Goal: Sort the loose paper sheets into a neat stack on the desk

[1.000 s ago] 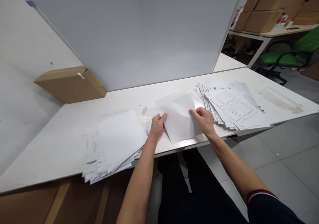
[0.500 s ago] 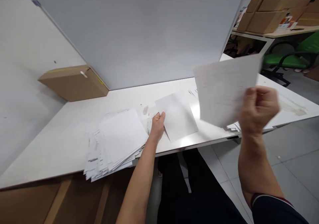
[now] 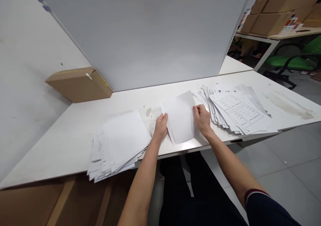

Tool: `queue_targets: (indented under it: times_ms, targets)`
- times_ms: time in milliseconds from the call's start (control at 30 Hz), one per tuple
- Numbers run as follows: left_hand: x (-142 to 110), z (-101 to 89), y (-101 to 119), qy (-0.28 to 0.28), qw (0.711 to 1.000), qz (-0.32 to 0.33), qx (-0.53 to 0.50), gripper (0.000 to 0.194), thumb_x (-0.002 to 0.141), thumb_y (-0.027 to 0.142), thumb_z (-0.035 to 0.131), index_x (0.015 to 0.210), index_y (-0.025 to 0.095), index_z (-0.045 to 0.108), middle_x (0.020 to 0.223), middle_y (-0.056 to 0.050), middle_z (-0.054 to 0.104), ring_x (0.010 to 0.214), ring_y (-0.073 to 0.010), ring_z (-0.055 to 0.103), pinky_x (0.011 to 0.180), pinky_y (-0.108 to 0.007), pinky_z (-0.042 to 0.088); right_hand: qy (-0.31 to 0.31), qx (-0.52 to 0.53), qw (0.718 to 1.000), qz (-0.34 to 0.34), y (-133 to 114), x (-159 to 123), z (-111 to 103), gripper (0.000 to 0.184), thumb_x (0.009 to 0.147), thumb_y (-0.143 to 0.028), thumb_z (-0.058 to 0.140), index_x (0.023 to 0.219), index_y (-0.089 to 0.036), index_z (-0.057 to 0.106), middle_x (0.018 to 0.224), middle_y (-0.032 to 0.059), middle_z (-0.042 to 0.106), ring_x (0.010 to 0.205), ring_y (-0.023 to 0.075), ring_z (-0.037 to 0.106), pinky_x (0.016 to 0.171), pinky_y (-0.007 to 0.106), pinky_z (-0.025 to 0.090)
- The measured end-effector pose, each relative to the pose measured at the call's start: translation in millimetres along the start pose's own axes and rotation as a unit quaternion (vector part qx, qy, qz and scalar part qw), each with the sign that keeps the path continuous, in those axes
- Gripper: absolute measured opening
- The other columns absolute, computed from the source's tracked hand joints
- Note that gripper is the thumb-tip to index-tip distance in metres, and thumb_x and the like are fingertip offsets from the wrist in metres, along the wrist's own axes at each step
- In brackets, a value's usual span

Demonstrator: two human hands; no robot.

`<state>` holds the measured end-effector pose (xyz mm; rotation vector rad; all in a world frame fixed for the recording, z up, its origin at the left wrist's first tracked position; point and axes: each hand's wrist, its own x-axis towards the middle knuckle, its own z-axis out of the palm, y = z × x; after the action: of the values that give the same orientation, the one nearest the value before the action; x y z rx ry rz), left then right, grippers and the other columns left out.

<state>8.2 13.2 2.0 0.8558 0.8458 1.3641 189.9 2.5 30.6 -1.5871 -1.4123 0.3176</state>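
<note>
Between my hands, a few white sheets of paper (image 3: 181,120) are held just over the front part of the white table, their blank side toward me. My left hand (image 3: 161,126) pinches the left edge with the thumb on top. My right hand (image 3: 202,118) is closed on the right edge. To the left lies a messy stack of paper (image 3: 126,139), blank sheet uppermost, overhanging the table's front edge. On the right, close to my right hand, a fanned-out pile of printed sheets (image 3: 238,110) shows boxed diagrams on its top page.
The white table (image 3: 65,145) runs along a grey panel (image 3: 155,35). A cardboard box (image 3: 80,85) leans in the left corner. Stains (image 3: 291,105) mark the table's right end. Behind it are a green chair (image 3: 293,61) and stacked cartons (image 3: 272,15) on another table.
My right hand has come left and down with its sheet, from above the right pile to the paper in my left hand. The printed pile now shows. My left hand has stayed nearly still.
</note>
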Motion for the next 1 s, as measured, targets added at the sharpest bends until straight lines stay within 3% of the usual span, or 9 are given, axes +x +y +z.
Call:
queue_targets:
  times_ms: [100,233,300,367,433,567,733,900,1000]
  targets:
    - [0,-0.2,0,0.001,1.0,0.006,0.005,0.037,0.068,0.045,0.069,0.09,0.015,0.061,0.083,-0.005,0.071,0.087,-0.0196,0.066,0.081,-0.034,0.05,-0.03,0.006,0.999,0.009,-1,-2,4,0.032,0.089,-0.046,0.035,0.087,-0.02,0.052,0.065,0.0012,0.056,0.057,0.0157,0.048,0.055,0.028,0.035]
    - [-1,0.5,2,0.001,1.0,0.012,-0.007,0.036,0.069,0.044,0.069,0.09,0.015,0.061,0.083,-0.005,0.07,0.087,-0.0195,0.066,0.082,-0.034,0.049,-0.031,0.031,0.999,0.027,7,0,-3,0.048,0.081,-0.053,0.048,0.112,-0.016,0.051,0.104,0.0125,0.06,0.083,0.0205,0.056,0.068,0.033,0.044]
    - [-2,1.4,3,-0.006,1.0,0.011,-0.009,0.038,0.068,0.045,0.069,0.092,0.016,0.061,0.084,-0.005,0.07,0.088,-0.0195,0.065,0.083,-0.034,0.049,-0.108,0.118,0.984,0.078,13,2,-8,0.052,0.076,-0.052,0.056,0.114,-0.017,0.052,0.109,0.013,0.06,0.087,0.0209,0.058,0.07,0.033,0.047]
    - [-2,1.9,4,-0.017,1.0,0.012,-0.005,0.04,0.069,0.045,0.068,0.095,0.016,0.061,0.085,-0.005,0.07,0.088,-0.0192,0.064,0.083,-0.033,0.048,-0.225,0.223,0.94,0.128,17,1,-12,0.044,0.073,-0.047,0.061,0.106,-0.017,0.057,0.097,0.0094,0.065,0.079,0.0199,0.061,0.067,0.033,0.049]
    - [-3,1.9,4,-0.029,0.999,0.021,0.006,0.04,0.07,0.045,0.067,0.097,0.017,0.061,0.087,-0.005,0.069,0.089,-0.0182,0.063,0.083,-0.032,0.047,-0.277,0.275,0.909,0.145,17,-1,-13,0.034,0.071,-0.043,0.063,0.093,-0.017,0.062,0.083,0.0056,0.067,0.071,0.0194,0.061,0.062,0.032,0.05]
    - [-5,4.8,11,-0.026,0.995,0.082,0.057,0.034,0.072,0.045,0.065,0.092,0.018,0.061,0.086,-0.002,0.066,0.083,-0.0147,0.06,0.079,-0.027,0.045,-0.201,0.296,0.928,0.103,8,-3,-13,0.03,0.071,-0.043,0.063,0.088,-0.018,0.064,0.081,0.004,0.067,0.072,0.02,0.061,0.06,0.031,0.05]
    - [-16,17.1,31,-0.001,0.972,0.171,0.162,0.025,0.077,0.043,0.062,0.082,0.018,0.062,0.072,0.001,0.06,0.07,-0.012,0.053,0.072,-0.023,0.042,-0.143,0.375,0.914,0.054,-5,-2,-14,0.031,0.074,-0.043,0.062,0.097,-0.022,0.062,0.096,0.004,0.068,0.091,0.0216,0.061,0.078,0.035,0.05]
    - [-24,17.4,23,0.005,0.961,0.198,0.193,0.026,0.079,0.043,0.059,0.09,0.02,0.06,0.085,-0.001,0.062,0.084,-0.0143,0.055,0.082,-0.025,0.04,-0.181,0.407,0.894,0.053,3,-11,-6,0.036,0.075,-0.043,0.063,0.104,-0.024,0.058,0.102,0.0045,0.067,0.092,0.021,0.061,0.081,0.037,0.05]
    - [-23,14.2,14,0.032,0.955,0.197,0.219,0.026,0.079,0.042,0.059,0.071,0.019,0.054,0.064,0.003,0.051,0.064,-0.01,0.047,0.07,-0.022,0.039,-0.197,0.388,0.899,0.051,7,-11,-5,0.037,0.075,-0.044,0.062,0.104,-0.022,0.058,0.101,0.0049,0.067,0.092,0.0213,0.061,0.081,0.036,0.049]
